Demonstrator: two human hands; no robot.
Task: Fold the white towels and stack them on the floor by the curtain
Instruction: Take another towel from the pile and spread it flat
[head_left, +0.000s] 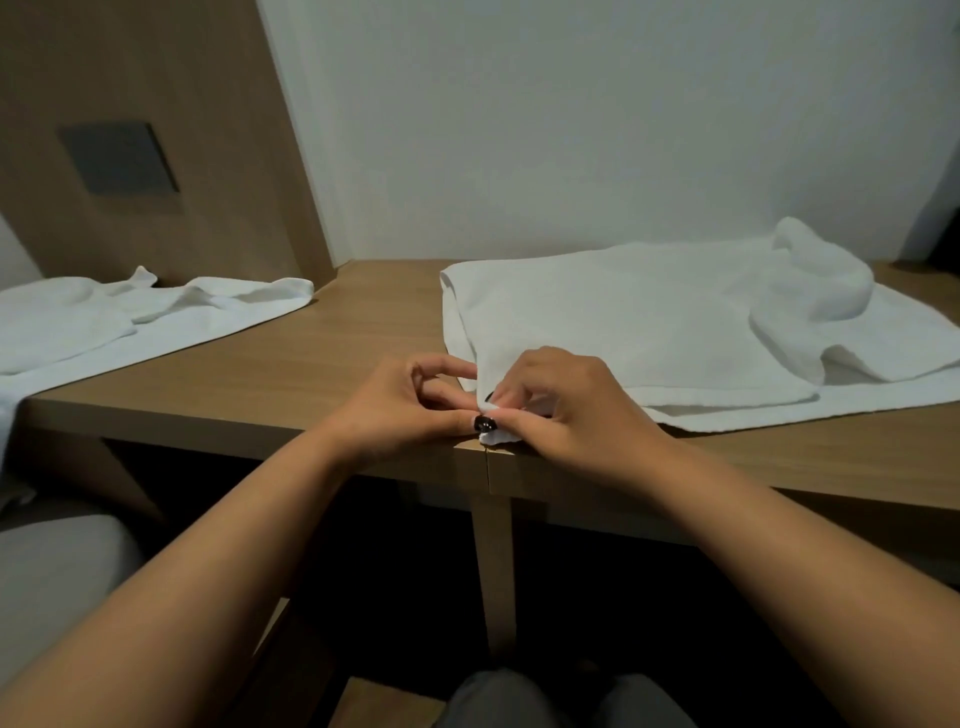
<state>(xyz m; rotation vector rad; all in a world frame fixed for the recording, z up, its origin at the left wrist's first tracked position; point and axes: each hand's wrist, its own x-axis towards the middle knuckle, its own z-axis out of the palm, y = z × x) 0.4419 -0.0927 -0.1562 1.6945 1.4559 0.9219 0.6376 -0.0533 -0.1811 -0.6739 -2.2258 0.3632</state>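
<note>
I am seeing both hands, left hand (410, 410) and right hand (563, 410), pinching the soft white towel (623, 322) corner on the wooden table (322, 353); a second rumpled towel (130, 317) is lying well apart.

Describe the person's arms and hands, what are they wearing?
Both forearms are bare, with no sleeves, watch or bracelets showing. The left hand has a dark, glossy painted thumbnail; a dark nail also shows at the right hand. No gloves or rings are visible.

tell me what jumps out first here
Both hands meet at the table's front edge, the left hand and right hand pinching one corner of the right towel. A second white towel lies crumpled at the far left, draping off the edge.
</note>
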